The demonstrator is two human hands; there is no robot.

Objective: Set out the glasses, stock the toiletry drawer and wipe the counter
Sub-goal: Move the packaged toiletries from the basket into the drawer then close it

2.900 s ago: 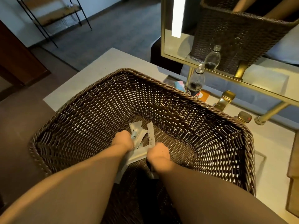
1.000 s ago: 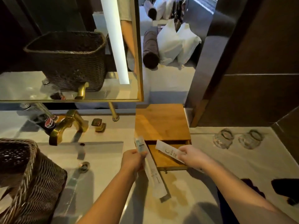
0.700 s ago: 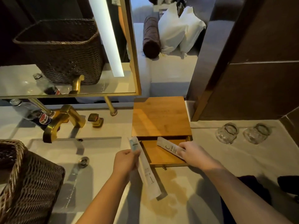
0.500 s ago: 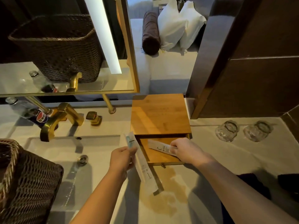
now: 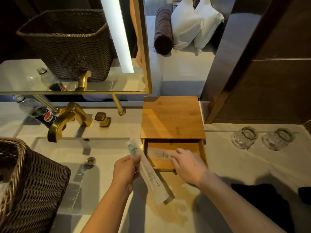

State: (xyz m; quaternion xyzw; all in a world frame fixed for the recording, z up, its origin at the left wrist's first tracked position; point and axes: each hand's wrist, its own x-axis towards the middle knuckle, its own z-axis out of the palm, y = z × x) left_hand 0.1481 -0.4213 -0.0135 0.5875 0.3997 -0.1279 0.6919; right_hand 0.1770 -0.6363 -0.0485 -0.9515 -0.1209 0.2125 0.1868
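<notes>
Counter (image 5: 244, 167) spans lower frame; sink (image 5: 67, 158) left of centre, wicker basket (image 5: 28, 180) at lower left. Wooden drawer box (image 5: 173, 117) at centre, drawer (image 5: 175, 163) pulled open toward viewer. Two glasses (image 5: 244, 137) upside down at right edge, already set out.

Step in hand: stocking drawer. Flat packet (image 5: 159, 154) lies inside drawer; right hand (image 5: 188, 167) over it, fingers relaxed, fingertips at packet's end. Left hand (image 5: 126, 174) pinches long wrapped toiletry packet (image 5: 148, 172), held tilted just left of drawer.

Next move, likely: carry long packet rightward into drawer beside first.
</notes>
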